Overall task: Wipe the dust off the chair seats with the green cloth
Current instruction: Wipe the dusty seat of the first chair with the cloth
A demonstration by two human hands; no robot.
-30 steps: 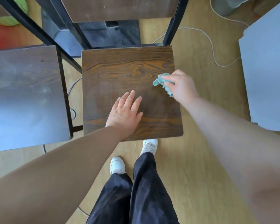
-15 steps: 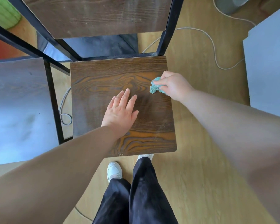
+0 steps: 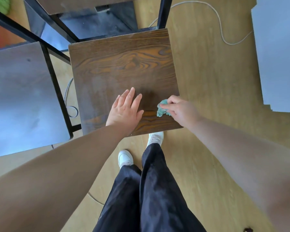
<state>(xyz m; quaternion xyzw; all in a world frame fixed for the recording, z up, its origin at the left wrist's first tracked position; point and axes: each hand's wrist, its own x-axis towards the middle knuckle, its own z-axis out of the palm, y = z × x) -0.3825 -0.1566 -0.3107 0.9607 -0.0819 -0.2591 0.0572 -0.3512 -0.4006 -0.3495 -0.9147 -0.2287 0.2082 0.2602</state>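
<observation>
Going left to right off the dark wood-grain chair seat (image 3: 124, 64): a second, greyer dusty chair seat (image 3: 23, 97) sits just left of it, so two seats. On its near edge the left hand (image 3: 124, 111) lies flat, fingers spread, holding nothing. The right hand (image 3: 179, 109) pinches the one small crumpled green cloth (image 3: 162, 109) at the near right corner, so the unwiped stretch lies leftward and away.

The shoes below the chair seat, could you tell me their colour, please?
White shoes, clearest in the head view.
</observation>
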